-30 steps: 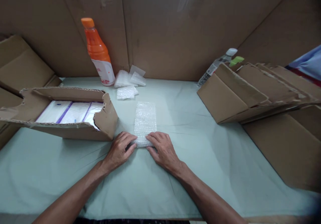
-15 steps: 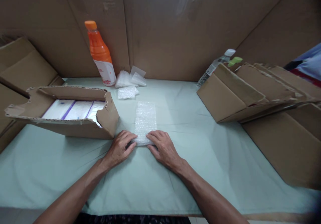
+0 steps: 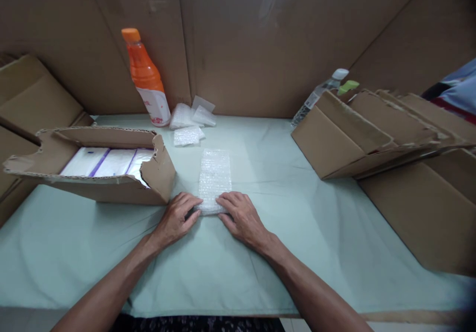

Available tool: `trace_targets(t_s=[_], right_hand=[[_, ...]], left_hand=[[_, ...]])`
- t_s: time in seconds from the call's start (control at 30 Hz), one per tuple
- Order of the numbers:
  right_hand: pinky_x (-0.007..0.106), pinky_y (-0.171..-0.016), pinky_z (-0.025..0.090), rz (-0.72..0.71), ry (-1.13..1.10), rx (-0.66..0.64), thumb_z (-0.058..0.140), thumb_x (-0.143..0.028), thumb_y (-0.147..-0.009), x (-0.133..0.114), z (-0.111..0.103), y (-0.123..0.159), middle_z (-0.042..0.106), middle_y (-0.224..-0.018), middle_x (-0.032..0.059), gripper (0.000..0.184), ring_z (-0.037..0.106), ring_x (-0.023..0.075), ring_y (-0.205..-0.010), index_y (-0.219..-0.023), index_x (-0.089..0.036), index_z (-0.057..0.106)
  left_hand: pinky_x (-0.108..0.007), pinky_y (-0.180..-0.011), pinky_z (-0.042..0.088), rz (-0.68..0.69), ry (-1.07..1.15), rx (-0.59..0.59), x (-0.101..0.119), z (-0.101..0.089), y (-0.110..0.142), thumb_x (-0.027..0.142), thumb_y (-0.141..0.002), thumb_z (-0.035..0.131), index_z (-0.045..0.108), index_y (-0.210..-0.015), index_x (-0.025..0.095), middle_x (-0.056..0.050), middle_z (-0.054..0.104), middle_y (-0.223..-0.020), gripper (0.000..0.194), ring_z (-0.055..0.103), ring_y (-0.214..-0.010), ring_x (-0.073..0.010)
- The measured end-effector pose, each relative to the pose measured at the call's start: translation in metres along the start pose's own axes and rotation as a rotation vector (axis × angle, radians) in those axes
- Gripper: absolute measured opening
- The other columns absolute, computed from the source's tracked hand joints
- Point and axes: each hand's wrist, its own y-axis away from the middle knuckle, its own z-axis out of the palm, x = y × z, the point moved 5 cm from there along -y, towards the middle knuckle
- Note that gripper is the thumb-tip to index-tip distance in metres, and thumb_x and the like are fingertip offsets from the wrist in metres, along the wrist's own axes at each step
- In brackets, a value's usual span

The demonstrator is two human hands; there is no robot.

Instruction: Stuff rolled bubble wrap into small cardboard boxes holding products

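Note:
A narrow strip of clear bubble wrap (image 3: 214, 173) lies flat on the green cloth, lengthwise away from me. Its near end looks folded or rolled into a thicker edge. On the left side of that edge, my left hand (image 3: 179, 218) pinches it between thumb and fingers. My right hand (image 3: 243, 219) grips the right side in the same way, fingertips resting on top of the wrap. Whether anything lies inside the fold I cannot tell. Beyond the strip sit several small bubble wrap pieces (image 3: 187, 135) in a loose pile.
An open cardboard box (image 3: 130, 191) with white, purple-edged packs stands at left. Behind it is an orange bottle (image 3: 147, 76). More cardboard boxes (image 3: 334, 138) stand at right, with a clear bottle (image 3: 316, 96) behind. Part of a person's clothing (image 3: 459, 89) shows at far right.
Both hands keep their hold on the near edge of the bubble wrap, almost unmoved. The whole view has shifted very slightly.

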Motion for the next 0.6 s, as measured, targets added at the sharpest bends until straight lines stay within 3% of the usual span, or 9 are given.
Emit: trace_targets(t_s=[0.6], right_hand=[[0.044, -0.09, 0.047, 0.007, -0.016, 0.035, 0.063, -0.014, -0.087, 0.002, 0.0002, 0.0004, 0.068, -0.115, 0.0102, 0.03, 0.059, 0.0271, -0.107, -0.117, -0.02, 0.065]], left_hand=[[-0.039, -0.086, 0.052, -0.001, 0.014, 0.012, 0.0007, -0.0011, 0.0004, 0.019, -0.093, 0.057, 0.066, -0.113, 0.019, -0.01, 0.071, -0.1, 0.023, 0.063, -0.097, -0.0233]])
